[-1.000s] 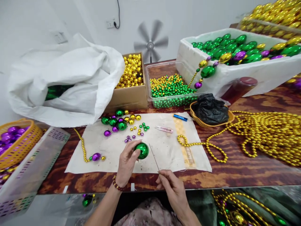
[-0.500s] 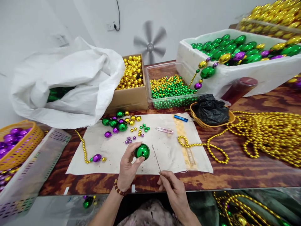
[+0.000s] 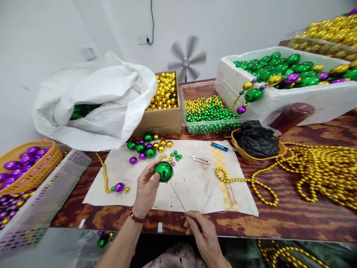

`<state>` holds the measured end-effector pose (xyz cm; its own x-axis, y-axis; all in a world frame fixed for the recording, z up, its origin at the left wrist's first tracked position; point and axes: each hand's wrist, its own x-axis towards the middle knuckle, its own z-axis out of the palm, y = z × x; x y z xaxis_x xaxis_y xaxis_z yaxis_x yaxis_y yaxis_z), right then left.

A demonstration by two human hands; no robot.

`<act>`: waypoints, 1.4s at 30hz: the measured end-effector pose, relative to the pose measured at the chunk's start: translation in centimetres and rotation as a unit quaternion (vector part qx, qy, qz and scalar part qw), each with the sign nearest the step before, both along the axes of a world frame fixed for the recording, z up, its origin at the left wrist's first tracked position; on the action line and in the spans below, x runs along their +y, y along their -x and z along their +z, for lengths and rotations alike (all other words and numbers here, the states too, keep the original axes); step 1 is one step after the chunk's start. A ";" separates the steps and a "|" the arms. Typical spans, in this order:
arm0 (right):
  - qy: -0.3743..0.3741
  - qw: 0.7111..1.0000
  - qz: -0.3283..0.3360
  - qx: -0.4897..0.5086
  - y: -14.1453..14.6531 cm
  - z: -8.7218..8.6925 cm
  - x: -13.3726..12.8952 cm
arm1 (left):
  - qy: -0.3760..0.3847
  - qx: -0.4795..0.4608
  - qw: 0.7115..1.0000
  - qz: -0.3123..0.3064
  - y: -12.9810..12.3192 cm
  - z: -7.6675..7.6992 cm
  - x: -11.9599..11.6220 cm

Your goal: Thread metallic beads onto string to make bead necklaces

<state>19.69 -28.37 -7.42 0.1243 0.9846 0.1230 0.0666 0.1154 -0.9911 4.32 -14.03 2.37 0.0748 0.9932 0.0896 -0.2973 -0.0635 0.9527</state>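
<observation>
My left hand (image 3: 147, 188) is closed on a large shiny green ball (image 3: 163, 171), fingers behind it and thumb in front, held above the white cloth (image 3: 192, 193). Between the fingertips of my right hand (image 3: 202, 230) is a long thin needle (image 3: 178, 198), pointing up and left with its tip just below the ball. Whether the tip touches the ball I cannot tell. Beyond my left hand lie loose green, purple and gold beads (image 3: 150, 153). On the cloth's left is a gold bead string (image 3: 105, 175) ending near a purple bead (image 3: 119, 187).
Pink thread snips (image 3: 199, 160) and a blue tube-like item (image 3: 219, 146) lie on the cloth. Behind stand a cardboard box (image 3: 160, 121), a clear bead tray (image 3: 206, 125) and a foam box (image 3: 267, 102). Gold bead strands (image 3: 326, 175) heap at right; an orange basket (image 3: 52, 163) sits at left.
The head view has shifted, moving the scene right and down. My left hand has moved left with the ball, and the needle tip is now closer to the ball.
</observation>
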 end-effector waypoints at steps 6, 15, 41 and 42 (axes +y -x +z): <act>0.015 1.000 0.005 0.004 0.3 -0.2 0.1 | 0.007 -0.021 0.999 -0.029 -0.1 0.0 -0.3; 0.005 0.999 0.008 0.031 0.9 -0.4 0.6 | 0.021 -0.033 0.998 -0.046 -0.3 -0.4 -0.9; -0.046 0.997 -0.004 0.066 3.0 1.8 2.4 | -0.038 0.010 0.998 -0.050 0.4 -0.5 -3.7; -0.046 0.997 -0.001 0.066 3.0 1.7 2.4 | -0.034 0.009 0.998 -0.049 0.4 -0.4 -3.7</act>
<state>16.65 -25.92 -5.69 0.1481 0.9694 0.1958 -0.0631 0.2068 -0.9763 3.92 -17.74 1.93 0.1733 0.9726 0.1548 -0.2876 -0.1003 0.9525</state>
